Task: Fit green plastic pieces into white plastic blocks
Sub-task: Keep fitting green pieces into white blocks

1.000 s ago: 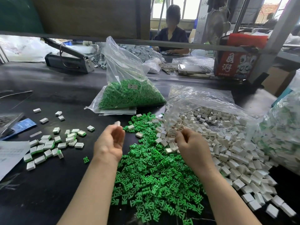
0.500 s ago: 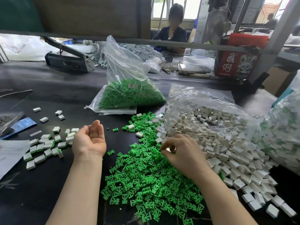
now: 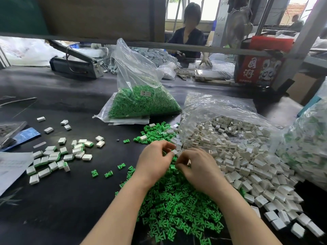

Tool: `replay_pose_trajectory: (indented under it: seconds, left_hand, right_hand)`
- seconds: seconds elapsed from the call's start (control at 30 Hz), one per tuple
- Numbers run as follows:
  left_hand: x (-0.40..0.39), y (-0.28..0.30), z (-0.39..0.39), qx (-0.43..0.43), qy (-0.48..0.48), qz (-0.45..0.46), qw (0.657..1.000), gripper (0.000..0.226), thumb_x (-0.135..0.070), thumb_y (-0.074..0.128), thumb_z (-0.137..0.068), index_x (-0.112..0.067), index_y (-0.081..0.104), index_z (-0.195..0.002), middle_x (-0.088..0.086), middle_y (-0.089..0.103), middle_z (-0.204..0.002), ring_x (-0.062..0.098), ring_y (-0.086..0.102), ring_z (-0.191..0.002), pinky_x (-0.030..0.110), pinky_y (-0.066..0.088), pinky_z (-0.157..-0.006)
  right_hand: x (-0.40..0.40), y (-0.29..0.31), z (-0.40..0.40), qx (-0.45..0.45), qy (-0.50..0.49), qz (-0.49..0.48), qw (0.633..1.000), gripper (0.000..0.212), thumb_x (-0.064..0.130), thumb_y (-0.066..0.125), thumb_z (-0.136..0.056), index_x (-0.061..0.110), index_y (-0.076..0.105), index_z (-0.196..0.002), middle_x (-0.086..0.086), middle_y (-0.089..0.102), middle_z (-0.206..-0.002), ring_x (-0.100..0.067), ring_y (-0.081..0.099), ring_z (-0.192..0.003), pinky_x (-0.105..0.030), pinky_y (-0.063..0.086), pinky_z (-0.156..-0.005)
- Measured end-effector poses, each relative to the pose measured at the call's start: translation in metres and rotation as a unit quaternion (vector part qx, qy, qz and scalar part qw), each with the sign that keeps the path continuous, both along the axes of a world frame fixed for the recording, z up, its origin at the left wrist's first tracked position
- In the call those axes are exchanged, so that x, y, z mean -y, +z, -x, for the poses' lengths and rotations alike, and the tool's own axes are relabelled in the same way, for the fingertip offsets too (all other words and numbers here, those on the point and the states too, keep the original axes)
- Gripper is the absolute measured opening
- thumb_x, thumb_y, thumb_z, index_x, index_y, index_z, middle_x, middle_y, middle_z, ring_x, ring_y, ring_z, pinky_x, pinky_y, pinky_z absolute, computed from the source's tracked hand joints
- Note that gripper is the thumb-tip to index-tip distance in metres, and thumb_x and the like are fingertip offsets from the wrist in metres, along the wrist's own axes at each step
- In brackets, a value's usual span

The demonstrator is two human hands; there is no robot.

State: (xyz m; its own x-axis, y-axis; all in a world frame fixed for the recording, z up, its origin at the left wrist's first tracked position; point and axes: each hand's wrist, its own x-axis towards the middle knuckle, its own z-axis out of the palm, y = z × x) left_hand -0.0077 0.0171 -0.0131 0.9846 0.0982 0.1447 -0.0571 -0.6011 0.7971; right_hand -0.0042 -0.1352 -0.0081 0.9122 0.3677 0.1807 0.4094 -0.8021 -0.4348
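A heap of loose green pieces (image 3: 177, 209) lies on the black table (image 3: 79, 200) in front of me. To its right spreads a pile of white blocks (image 3: 247, 165). My left hand (image 3: 154, 161) and my right hand (image 3: 200, 167) meet above the far edge of the green heap, fingers curled. Between their fingertips sits a small white block (image 3: 176, 152), pinched by both. Anything else inside the right hand is hidden by its fingers. Blocks with green pieces fitted (image 3: 53, 156) lie scattered at the left.
A clear bag of green pieces (image 3: 141, 103) stands beyond the heap. An open clear bag (image 3: 221, 110) holds more white blocks, and another full bag (image 3: 309, 147) sits at the right. Paper (image 3: 12, 167) lies at the left edge. A person works across the table.
My left hand, open near the fitted blocks half a second ago, has swung back right to meet my right hand. The right hand lifted from the piles' edge to meet it.
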Motion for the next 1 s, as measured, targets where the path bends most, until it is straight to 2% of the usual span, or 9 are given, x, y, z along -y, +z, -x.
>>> replay_pose_trajectory:
  seconds: [0.1, 0.2, 0.43, 0.57, 0.67, 0.77, 0.83, 0.9, 1.0]
  left_hand:
    - [0.012, -0.007, -0.001, 0.043, -0.031, -0.129, 0.990, 0.023, -0.035, 0.062, -0.093, -0.035, 0.067, -0.115, -0.010, 0.056, -0.103, 0.013, 0.047, -0.109, 0.033, 0.037, -0.098]
    - [0.024, -0.014, 0.002, 0.059, -0.058, -0.226, 0.971, 0.030, -0.048, 0.059, -0.091, -0.040, 0.064, -0.120, -0.007, 0.049, -0.111, 0.015, 0.039, -0.112, 0.035, 0.027, -0.098]
    - [0.025, -0.012, 0.000, 0.073, -0.054, -0.252, 0.963, 0.023, -0.046, 0.061, -0.091, -0.029, 0.071, -0.103, -0.007, 0.056, -0.103, 0.015, 0.047, -0.106, 0.035, 0.032, -0.093]
    - [0.015, -0.007, -0.001, 0.035, -0.083, -0.177, 0.980, 0.016, -0.034, 0.065, -0.092, -0.021, 0.069, -0.100, -0.008, 0.053, -0.093, 0.016, 0.057, -0.096, 0.029, 0.045, -0.088]
    - [0.007, -0.002, 0.000, -0.005, -0.094, -0.169, 0.981, 0.017, -0.029, 0.071, -0.087, -0.022, 0.072, -0.102, -0.009, 0.057, -0.095, 0.014, 0.061, -0.094, 0.029, 0.049, -0.090]
    - [0.001, -0.002, 0.002, -0.002, -0.053, -0.158, 0.986, 0.018, -0.027, 0.072, -0.086, -0.024, 0.072, -0.103, -0.005, 0.067, -0.099, 0.014, 0.062, -0.093, 0.031, 0.051, -0.089]
    - [-0.003, -0.003, 0.002, 0.022, 0.004, -0.131, 0.991, 0.020, -0.028, 0.069, -0.088, -0.022, 0.071, -0.107, -0.003, 0.066, -0.103, 0.015, 0.062, -0.094, 0.032, 0.050, -0.090]
    - [-0.006, -0.002, 0.000, 0.043, 0.049, -0.070, 0.995, 0.021, -0.026, 0.069, -0.089, -0.020, 0.071, -0.109, -0.003, 0.065, -0.102, 0.014, 0.062, -0.093, 0.030, 0.050, -0.088]
    - [-0.007, 0.000, -0.002, 0.039, 0.057, 0.086, 0.994, 0.015, -0.021, 0.076, -0.084, -0.022, 0.073, -0.099, -0.005, 0.070, -0.087, 0.008, 0.065, -0.078, 0.017, 0.050, -0.070]
  right_hand:
    - [0.006, -0.001, -0.005, 0.003, -0.058, -0.052, 0.997, 0.002, 0.030, 0.063, -0.093, 0.030, 0.062, -0.092, 0.012, 0.062, -0.091, -0.008, 0.055, -0.090, -0.028, 0.046, -0.086]
    - [0.015, -0.002, -0.009, 0.020, -0.129, -0.100, 0.986, 0.004, 0.029, 0.061, -0.094, 0.025, 0.063, -0.092, 0.010, 0.065, -0.087, -0.013, 0.060, -0.086, -0.032, 0.051, -0.080]
    - [0.016, -0.001, -0.010, 0.028, -0.151, -0.108, 0.982, 0.005, 0.031, 0.063, -0.092, 0.028, 0.061, -0.088, 0.015, 0.062, -0.077, -0.007, 0.059, -0.073, -0.024, 0.044, -0.063]
    - [0.014, 0.001, -0.007, 0.015, -0.136, -0.112, 0.984, 0.006, 0.030, 0.066, -0.089, 0.028, 0.064, -0.083, 0.015, 0.061, -0.071, 0.000, 0.057, -0.065, -0.021, 0.041, -0.055]
    - [0.011, 0.004, -0.005, -0.017, -0.093, -0.080, 0.992, 0.006, 0.029, 0.065, -0.087, 0.029, 0.065, -0.081, 0.012, 0.065, -0.073, -0.008, 0.061, -0.069, -0.036, 0.055, -0.068]
    - [0.008, 0.006, -0.002, -0.048, -0.033, -0.040, 0.997, 0.003, 0.036, 0.067, -0.085, 0.033, 0.067, -0.085, 0.014, 0.067, -0.078, -0.003, 0.061, -0.076, -0.036, 0.055, -0.081]
    - [0.006, 0.006, 0.001, -0.083, 0.013, 0.004, 0.996, 0.023, 0.048, 0.070, -0.082, 0.037, 0.070, -0.102, 0.018, 0.066, -0.086, -0.001, 0.059, -0.086, -0.035, 0.049, -0.093]
    - [0.002, 0.007, 0.003, -0.103, 0.036, 0.040, 0.993, 0.038, 0.056, 0.070, -0.079, 0.041, 0.067, -0.114, 0.020, 0.064, -0.096, -0.004, 0.057, -0.095, -0.036, 0.044, -0.099]
    - [-0.002, 0.008, 0.004, -0.080, 0.036, 0.028, 0.996, 0.024, 0.046, 0.071, -0.082, 0.039, 0.071, -0.105, 0.018, 0.068, -0.102, -0.005, 0.058, -0.099, -0.037, 0.045, -0.099]
